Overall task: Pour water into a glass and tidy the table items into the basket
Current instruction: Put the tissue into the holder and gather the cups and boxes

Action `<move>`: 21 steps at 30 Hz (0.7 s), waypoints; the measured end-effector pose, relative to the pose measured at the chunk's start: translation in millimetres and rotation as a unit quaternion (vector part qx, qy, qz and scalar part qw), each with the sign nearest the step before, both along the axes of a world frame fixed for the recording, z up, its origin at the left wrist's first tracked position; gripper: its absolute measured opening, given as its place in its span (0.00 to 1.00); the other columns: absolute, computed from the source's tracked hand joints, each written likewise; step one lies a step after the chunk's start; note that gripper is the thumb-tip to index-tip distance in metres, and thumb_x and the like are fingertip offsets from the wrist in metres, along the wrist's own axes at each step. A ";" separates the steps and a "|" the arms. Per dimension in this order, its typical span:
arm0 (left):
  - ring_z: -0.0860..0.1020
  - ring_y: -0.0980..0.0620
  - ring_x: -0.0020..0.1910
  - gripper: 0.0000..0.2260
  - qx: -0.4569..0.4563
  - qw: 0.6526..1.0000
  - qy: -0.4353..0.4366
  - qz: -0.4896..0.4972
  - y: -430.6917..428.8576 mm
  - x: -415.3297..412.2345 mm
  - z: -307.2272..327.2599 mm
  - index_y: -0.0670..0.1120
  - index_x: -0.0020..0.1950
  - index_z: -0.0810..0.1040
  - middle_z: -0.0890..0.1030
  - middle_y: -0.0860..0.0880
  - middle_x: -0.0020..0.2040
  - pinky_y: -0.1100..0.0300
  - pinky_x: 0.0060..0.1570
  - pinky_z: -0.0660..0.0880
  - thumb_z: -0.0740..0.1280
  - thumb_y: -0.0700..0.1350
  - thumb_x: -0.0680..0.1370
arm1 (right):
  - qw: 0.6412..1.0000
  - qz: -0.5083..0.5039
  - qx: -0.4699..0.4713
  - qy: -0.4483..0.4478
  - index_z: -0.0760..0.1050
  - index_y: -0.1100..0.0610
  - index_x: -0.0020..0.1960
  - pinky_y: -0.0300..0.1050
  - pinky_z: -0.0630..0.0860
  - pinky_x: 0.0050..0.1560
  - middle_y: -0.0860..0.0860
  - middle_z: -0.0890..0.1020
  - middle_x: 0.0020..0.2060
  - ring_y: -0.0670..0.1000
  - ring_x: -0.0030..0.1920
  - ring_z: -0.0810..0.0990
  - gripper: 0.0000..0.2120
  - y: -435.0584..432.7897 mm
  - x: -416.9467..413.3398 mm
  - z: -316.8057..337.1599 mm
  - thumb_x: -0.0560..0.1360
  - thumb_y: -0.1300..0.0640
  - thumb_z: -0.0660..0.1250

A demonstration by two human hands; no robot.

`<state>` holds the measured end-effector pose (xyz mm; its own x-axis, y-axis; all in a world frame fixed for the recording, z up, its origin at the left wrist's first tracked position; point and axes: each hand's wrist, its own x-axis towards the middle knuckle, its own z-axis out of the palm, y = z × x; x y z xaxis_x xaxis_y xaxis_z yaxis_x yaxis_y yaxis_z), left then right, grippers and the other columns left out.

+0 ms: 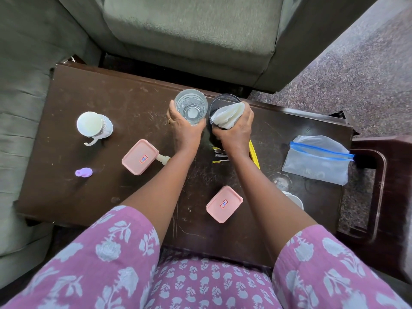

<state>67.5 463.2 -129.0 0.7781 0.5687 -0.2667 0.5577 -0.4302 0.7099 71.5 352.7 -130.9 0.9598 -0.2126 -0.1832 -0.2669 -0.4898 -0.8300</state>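
Note:
A clear glass [190,105] with water in it stands near the far edge of the dark table [124,103]. My left hand [182,127] is wrapped around its near side. Right beside it stands a black mesh basket [223,101]. My right hand [236,128] grips a crumpled white cloth [227,115] that hangs over the basket's rim and partly into it. A white water bottle [93,126] stands at the left, apart from both hands.
Two pink lidded boxes [140,156] [224,204], a small purple piece [83,172], a yellow strip [255,156], a stapler [219,152], a blue-zip plastic pouch [318,159] and a white cup [295,200] lie on the table. A grey sofa stands behind and to the left.

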 end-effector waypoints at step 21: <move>0.60 0.41 0.71 0.36 -0.018 0.994 -0.092 0.058 -82.9 -64.2 3.6 0.36 0.72 0.56 0.59 0.36 0.72 0.73 0.65 0.48 0.68 0.33 0.67 | 0.989 -0.068 -0.130 0.020 0.63 0.62 0.68 0.51 0.70 0.64 0.61 0.67 0.65 0.59 0.64 0.69 0.29 -36.5 -65.2 12.3 0.69 0.64 0.68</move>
